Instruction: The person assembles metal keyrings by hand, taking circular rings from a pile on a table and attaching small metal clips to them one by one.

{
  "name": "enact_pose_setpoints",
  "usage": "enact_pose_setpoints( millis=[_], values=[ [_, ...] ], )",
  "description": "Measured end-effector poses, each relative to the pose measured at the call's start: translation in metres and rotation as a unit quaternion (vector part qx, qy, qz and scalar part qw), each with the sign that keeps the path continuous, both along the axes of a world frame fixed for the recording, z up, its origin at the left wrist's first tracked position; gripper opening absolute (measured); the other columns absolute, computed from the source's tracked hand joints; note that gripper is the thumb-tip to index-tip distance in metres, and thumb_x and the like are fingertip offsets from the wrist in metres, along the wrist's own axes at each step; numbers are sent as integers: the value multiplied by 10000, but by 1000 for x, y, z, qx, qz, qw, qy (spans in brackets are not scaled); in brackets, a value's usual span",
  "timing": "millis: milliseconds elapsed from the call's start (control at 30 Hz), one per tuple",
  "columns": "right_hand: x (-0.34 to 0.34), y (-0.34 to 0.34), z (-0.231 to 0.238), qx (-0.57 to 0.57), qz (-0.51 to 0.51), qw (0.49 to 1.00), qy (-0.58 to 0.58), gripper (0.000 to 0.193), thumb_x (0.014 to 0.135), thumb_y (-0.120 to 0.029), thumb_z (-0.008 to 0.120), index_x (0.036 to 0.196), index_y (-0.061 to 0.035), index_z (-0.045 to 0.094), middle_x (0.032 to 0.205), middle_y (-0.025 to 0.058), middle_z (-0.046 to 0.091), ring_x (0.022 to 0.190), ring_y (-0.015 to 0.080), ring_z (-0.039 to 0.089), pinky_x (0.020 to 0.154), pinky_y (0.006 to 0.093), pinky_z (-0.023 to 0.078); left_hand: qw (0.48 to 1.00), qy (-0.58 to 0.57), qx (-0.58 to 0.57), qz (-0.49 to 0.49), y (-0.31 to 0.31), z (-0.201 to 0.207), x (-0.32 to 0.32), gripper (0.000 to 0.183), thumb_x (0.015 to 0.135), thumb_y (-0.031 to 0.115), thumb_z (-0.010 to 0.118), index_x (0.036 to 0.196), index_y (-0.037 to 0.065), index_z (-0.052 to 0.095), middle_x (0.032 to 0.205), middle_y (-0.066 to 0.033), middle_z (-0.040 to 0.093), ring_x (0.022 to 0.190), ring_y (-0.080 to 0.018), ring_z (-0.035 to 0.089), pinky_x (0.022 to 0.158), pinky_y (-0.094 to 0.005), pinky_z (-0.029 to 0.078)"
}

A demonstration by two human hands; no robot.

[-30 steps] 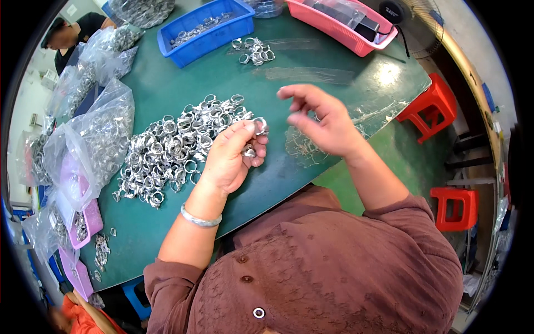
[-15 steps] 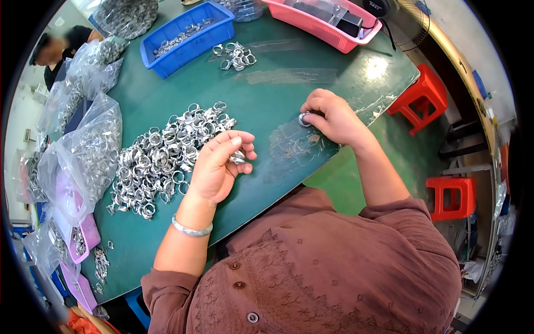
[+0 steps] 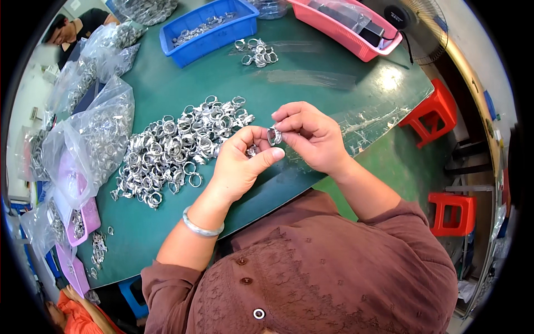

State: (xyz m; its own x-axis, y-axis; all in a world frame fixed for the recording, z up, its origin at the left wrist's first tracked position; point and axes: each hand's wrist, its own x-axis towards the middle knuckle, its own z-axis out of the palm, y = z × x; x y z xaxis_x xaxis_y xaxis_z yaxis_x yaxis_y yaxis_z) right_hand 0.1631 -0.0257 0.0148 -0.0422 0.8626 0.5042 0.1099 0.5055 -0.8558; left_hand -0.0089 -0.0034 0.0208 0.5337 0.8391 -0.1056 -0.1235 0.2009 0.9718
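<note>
Between my two hands, over the near part of the green table, is a silvery metal ring (image 3: 273,136). My right hand (image 3: 314,136) pinches it from the right with thumb and fingertips. On the other side, the fingertips of my left hand (image 3: 242,158) meet the ring. More metal rings (image 3: 252,150) show partly in the curled fingers of that left hand; the rest of them are hidden. Just left of it spreads a large heap of similar rings (image 3: 178,145). A smaller cluster of rings (image 3: 261,54) lies farther off.
A blue tray (image 3: 217,42) with rings and a pink basket (image 3: 356,42) holding dark objects stand at the far side. Filled plastic bags (image 3: 105,133) and purple trays (image 3: 90,217) line the left. Red stools (image 3: 453,214) stand right. Two people are at the left edge.
My right hand has come from the table's near right edge leftward to my left hand, bringing a ring. My left hand has shifted slightly right. The whole view has shifted a little.
</note>
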Motion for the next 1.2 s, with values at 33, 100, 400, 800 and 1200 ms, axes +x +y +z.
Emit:
enact_pose_setpoints(
  millis=[33, 100, 400, 800, 1200],
  values=[
    [0, 1, 1, 0, 2, 1000, 0, 156, 735, 83, 597, 859, -10, 615, 970, 100, 578, 833, 154, 576, 700, 251, 467, 995, 28, 95, 22, 0, -2, 0, 250, 740, 90, 715, 941, 32, 578, 748, 38, 531, 649, -32, 449, 586, -174, 381],
    [0, 2, 2, 17, 5, 999, -42, 172, 750, 135, 558, 876, 22, 589, 1028, 108, 547, 858, 116, 560, 681, 218, 471, 995, 53, 88, 14, 0, -3, -2, 303, 725, 57, 719, 981, 29, 559, 807, 36, 511, 738, -48, 448, 671, -182, 387],
    [-3, 6, -1, 23, -24, 999, -41, 164, 691, 79, 629, 812, -22, 584, 948, 108, 586, 824, 201, 591, 688, 271, 475, 978, 21, 190, 85, 2, -8, 3, 268, 732, 30, 700, 967, 9, 573, 748, 23, 552, 663, -41, 475, 611, -186, 406],
    [4, 20, 12, 83, 26, 984, -157, 254, 675, 65, 647, 898, -34, 573, 1011, 99, 550, 809, 200, 576, 688, 280, 480, 963, 48, 249, 92, 8, -16, -4, 315, 767, -12, 645, 1056, 16, 523, 840, 11, 532, 717, -43, 464, 620, -178, 389],
    [54, 183, 10, -3, -112, 873, -476, 683, 696, -392, 692, 1250, -85, 437, 1249, 196, 416, 1115, 350, 442, 950, 414, 368, 969, -202, -142, 29, 16, -1, -10, 281, 853, 62, 435, 1131, 51, 477, 1003, -108, 572, 753, -149, 568, 571, -246, 468]
  ],
)
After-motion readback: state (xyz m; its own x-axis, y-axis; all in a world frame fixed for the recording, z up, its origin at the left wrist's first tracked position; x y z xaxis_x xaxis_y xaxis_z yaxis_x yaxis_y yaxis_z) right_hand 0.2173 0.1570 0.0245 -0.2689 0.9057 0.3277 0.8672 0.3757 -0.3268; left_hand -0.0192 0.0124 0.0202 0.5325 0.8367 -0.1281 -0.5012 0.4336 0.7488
